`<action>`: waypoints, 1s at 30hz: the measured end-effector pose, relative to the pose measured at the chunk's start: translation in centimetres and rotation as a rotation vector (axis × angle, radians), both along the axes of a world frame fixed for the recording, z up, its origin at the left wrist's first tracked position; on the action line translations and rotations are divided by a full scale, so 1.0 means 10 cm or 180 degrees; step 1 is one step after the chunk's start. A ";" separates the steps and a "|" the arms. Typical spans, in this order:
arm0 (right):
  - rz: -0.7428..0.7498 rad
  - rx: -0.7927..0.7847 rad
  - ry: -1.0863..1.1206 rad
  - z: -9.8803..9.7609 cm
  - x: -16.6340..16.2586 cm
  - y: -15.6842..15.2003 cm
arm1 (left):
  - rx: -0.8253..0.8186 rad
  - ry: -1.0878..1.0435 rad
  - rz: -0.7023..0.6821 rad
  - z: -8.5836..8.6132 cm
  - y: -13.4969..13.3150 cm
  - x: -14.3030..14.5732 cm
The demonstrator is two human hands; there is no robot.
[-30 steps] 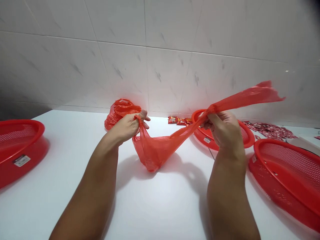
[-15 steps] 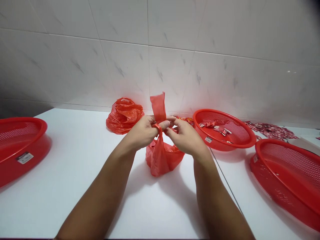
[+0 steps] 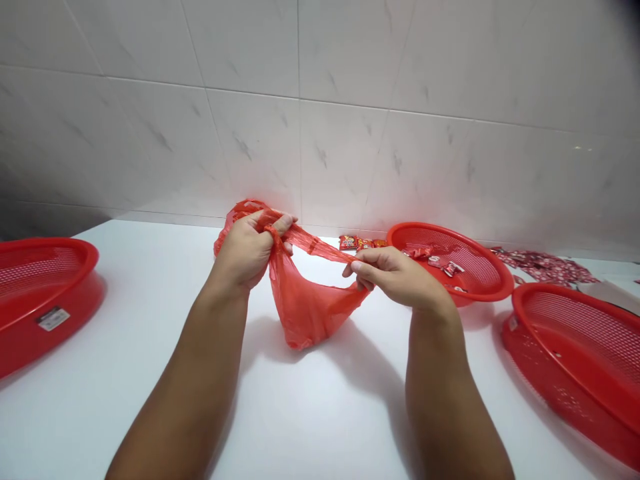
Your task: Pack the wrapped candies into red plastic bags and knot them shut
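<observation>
My left hand (image 3: 247, 252) and right hand (image 3: 393, 270), apart, both pinch the red bag (image 3: 315, 307) left of the far basket (image 3: 460, 248), seemingly to stretch its upper strip (image 3: 320, 247) taut while its bottom sags.

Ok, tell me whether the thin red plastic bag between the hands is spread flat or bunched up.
Bunched up: the red bag is gathered in the left hand, pinched by the right hand, and sags between them.
</observation>
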State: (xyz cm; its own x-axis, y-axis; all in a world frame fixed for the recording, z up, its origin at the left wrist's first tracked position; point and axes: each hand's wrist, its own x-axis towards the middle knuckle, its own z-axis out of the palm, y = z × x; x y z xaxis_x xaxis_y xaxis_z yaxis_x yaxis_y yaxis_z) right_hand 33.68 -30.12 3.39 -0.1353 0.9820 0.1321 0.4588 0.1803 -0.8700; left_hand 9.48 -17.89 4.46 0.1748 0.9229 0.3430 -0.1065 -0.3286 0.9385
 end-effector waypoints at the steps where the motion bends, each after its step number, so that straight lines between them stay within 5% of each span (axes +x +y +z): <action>1: 0.0064 0.0013 0.0022 0.00 0.01 0.00 | 0.0001 0.0025 -0.0087 -0.01 0.01 -0.01; 4: 0.0393 0.0151 0.0164 -0.01 0.01 0.00 | 0.0062 0.0137 -0.0212 -0.01 -0.02 0.00; 7: 0.0686 0.0830 0.0494 -0.01 -0.08 0.03 | 0.0086 0.0452 -0.0263 0.00 -0.09 0.04; 12: 0.0297 0.1826 0.1172 -0.08 -0.33 0.10 | 0.0081 0.1073 -0.0627 -0.05 -0.12 0.12; 19: -0.0507 0.1123 0.1910 -0.12 -0.42 0.16 | 0.0290 0.1846 0.0214 0.05 -0.08 -0.07; 26: -0.0023 0.0253 0.1245 -0.05 -0.44 0.10 | 0.0024 0.0787 -0.0906 0.18 -0.23 -0.13; 30: 0.0285 -0.0080 0.0355 -0.08 -0.55 0.11 | 0.0203 0.1035 -0.1401 0.16 -0.38 0.03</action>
